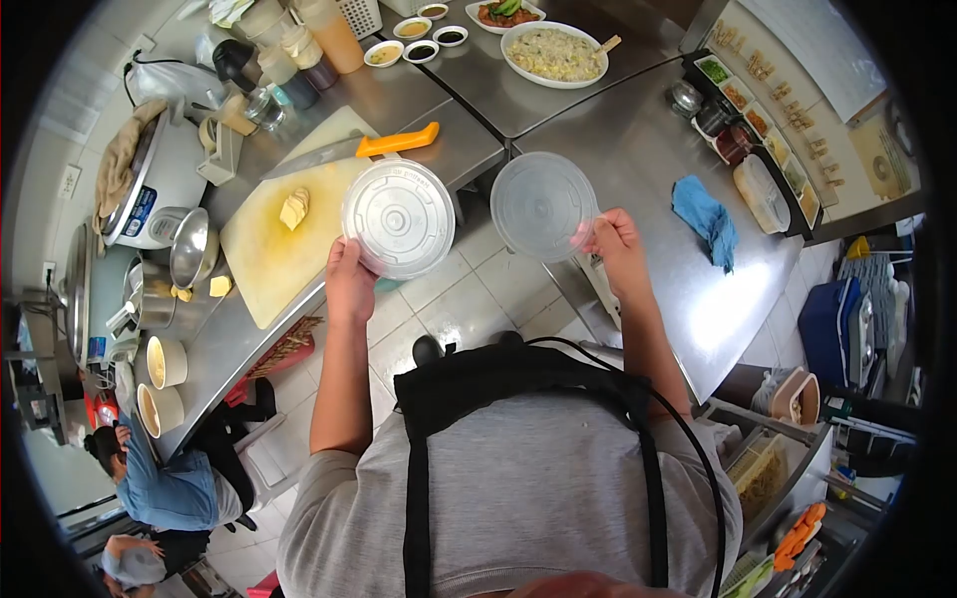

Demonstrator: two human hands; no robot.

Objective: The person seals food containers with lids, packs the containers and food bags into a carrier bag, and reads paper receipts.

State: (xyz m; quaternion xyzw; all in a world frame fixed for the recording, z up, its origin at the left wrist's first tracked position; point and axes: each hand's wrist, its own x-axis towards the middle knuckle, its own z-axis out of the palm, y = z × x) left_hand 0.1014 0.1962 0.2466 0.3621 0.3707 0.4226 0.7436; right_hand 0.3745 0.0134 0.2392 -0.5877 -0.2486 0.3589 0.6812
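My left hand (351, 282) pinches the lower left rim of a round translucent plastic lid (398, 218), held above the gap between the counters. In my right hand (618, 251) is a second clear round lid (543, 206), gripped at its lower right rim. The two lids are apart. Left of the first lid lies a yellowish cutting board (261, 254) with a pale chunk of food (295, 208) on it. A knife with an orange handle (399, 141) rests across the board's far end. A blue cloth (705, 221) lies on the steel counter to the right.
Small sauce dishes (384, 54) and an oval dish of rice-like food (554, 55) stand on the far counter. Metal bowls (194, 248) and two paper tubs (160, 410) are at left. Seated at lower left is a person (179, 488). Topping trays (758, 123) line the right.
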